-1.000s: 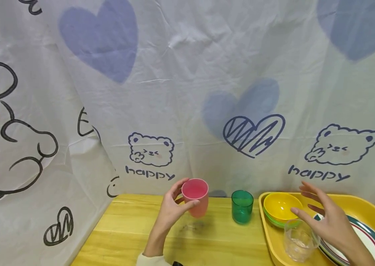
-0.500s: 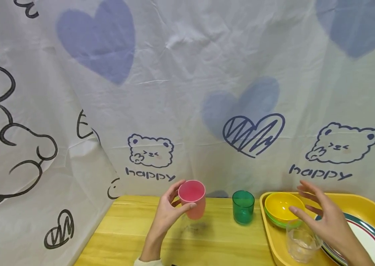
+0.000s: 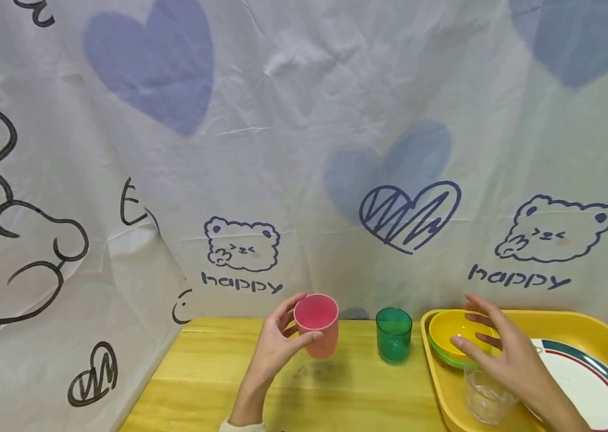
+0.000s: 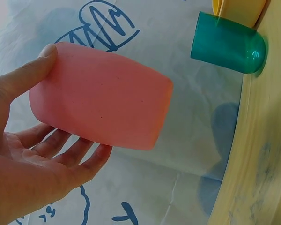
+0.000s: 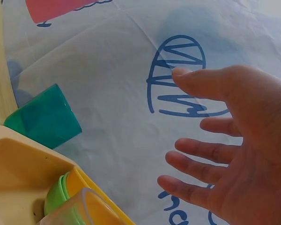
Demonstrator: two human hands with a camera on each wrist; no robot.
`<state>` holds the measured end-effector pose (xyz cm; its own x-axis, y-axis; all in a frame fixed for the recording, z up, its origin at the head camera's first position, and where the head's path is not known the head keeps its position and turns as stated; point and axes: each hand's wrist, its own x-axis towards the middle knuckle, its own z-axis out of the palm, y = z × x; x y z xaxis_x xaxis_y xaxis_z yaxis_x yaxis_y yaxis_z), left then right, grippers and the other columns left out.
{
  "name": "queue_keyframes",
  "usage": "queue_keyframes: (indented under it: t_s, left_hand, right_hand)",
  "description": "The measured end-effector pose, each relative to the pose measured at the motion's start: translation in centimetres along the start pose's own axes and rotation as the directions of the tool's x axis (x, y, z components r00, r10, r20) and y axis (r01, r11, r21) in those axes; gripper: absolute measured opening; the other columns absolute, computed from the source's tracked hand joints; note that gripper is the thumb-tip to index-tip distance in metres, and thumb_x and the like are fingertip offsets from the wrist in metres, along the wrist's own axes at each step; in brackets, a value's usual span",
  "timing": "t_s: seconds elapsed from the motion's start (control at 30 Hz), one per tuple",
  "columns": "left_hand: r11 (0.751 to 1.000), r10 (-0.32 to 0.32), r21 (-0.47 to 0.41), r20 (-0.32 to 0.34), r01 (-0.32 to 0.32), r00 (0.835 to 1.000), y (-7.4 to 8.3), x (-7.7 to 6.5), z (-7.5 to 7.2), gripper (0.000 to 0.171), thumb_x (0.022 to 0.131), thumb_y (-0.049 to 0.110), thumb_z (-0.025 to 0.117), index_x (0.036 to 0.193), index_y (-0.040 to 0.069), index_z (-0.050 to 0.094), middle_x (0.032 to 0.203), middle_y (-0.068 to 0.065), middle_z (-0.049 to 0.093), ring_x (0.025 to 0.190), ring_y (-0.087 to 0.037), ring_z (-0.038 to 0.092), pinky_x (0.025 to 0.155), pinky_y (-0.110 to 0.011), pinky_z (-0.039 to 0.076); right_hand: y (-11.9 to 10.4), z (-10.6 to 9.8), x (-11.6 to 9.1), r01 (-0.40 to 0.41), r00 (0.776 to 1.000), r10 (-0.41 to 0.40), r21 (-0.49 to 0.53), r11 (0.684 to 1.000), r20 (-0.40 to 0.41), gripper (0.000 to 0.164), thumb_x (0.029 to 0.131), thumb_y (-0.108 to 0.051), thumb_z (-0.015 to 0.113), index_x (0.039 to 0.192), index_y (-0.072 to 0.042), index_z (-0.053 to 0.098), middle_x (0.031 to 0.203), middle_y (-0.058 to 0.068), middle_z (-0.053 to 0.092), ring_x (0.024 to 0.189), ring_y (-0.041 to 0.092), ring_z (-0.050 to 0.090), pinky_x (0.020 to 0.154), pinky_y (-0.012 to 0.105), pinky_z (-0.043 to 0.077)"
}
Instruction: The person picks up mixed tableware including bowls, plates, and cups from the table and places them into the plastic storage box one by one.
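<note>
A pink cup [image 3: 319,336] is gripped near its rim by my left hand [image 3: 277,345], thumb on the near side and fingers behind. In the left wrist view the pink cup [image 4: 103,96] hangs above the wooden table, apart from it. A green cup [image 3: 393,336] stands upright on the table, right of the pink one. My right hand [image 3: 514,354] hovers over the tray with fingers spread and nothing in them; the right wrist view shows that hand [image 5: 234,140] empty too. Below it stands a clear glass [image 3: 484,399], partly hidden by the hand.
A yellow tray [image 3: 436,390] sits on the table's right side. It bears a yellow bowl [image 3: 447,333] on green bowls [image 3: 448,359], and a plate [image 3: 587,384] with a green and red rim. Behind the table hangs a printed white cloth [image 3: 304,150].
My right hand has shifted left over the bowls, uncovering more of the plate. The left hand, still holding the pink cup, has barely moved.
</note>
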<state>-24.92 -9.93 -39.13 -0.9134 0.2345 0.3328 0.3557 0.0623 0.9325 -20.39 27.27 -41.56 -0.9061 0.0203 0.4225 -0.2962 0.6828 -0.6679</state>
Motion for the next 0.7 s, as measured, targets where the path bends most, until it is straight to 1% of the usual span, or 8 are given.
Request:
queue_keyframes:
  t_s: [0.2,0.3,0.37,0.6,0.7]
  left_hand:
    - [1.000,0.006,-0.029,0.017,-0.005,1.000,-0.08,0.06,0.34,0.074,0.073,0.005,0.080,0.138,0.004,0.044,0.134,-0.014,0.051,0.121,-0.031,0.050,0.100,-0.047,0.042]
    - [1.000,0.007,-0.025,0.029,-0.006,1.000,-0.03,0.18,0.59,0.074,0.073,0.005,0.080,0.138,0.003,0.043,0.134,-0.014,0.051,0.121,-0.031,0.050,0.100,-0.047,0.042]
    - [1.000,0.006,-0.027,0.037,-0.005,0.999,-0.06,0.23,0.71,0.075,0.073,0.004,0.080,0.138,0.002,0.043,0.134,-0.015,0.051,0.121,-0.031,0.049,0.100,-0.047,0.042]
    - [0.999,-0.006,-0.038,0.054,0.009,0.999,-0.23,0.12,0.95,0.076,0.074,0.003,0.079,0.139,0.002,0.041,0.135,-0.016,0.050,0.123,-0.033,0.048,0.101,-0.047,0.041]
    - [0.999,-0.007,-0.035,0.058,0.009,0.998,-0.26,0.06,1.01,0.076,0.074,0.004,0.079,0.140,0.002,0.041,0.135,-0.016,0.050,0.123,-0.034,0.048,0.101,-0.047,0.042]
  right_hand:
    - [-0.42,0.19,0.11,-0.022,1.000,0.022,0.007,1.000,0.017,0.085,0.083,-0.046,0.068,0.149,-0.014,0.026,0.137,0.017,0.045,0.117,0.037,0.049,0.085,0.050,0.051]
    - [-0.56,0.17,0.15,-0.024,0.999,0.024,0.011,1.000,0.025,0.086,0.083,-0.047,0.068,0.149,-0.014,0.025,0.138,0.017,0.045,0.118,0.037,0.048,0.087,0.052,0.050]
    - [-0.60,0.20,0.15,-0.021,0.999,0.020,0.015,1.000,0.029,0.085,0.083,-0.047,0.068,0.149,-0.014,0.025,0.138,0.017,0.044,0.118,0.037,0.048,0.087,0.052,0.050]
    - [-0.47,0.58,-0.12,0.030,0.999,-0.030,0.021,0.999,0.020,0.081,0.084,-0.042,0.069,0.148,-0.013,0.028,0.136,0.015,0.046,0.116,0.035,0.049,0.085,0.050,0.051]
    - [-0.59,0.62,-0.13,0.035,0.999,-0.035,0.022,0.999,0.023,0.081,0.084,-0.042,0.068,0.148,-0.013,0.028,0.136,0.015,0.046,0.116,0.035,0.049,0.086,0.050,0.051]
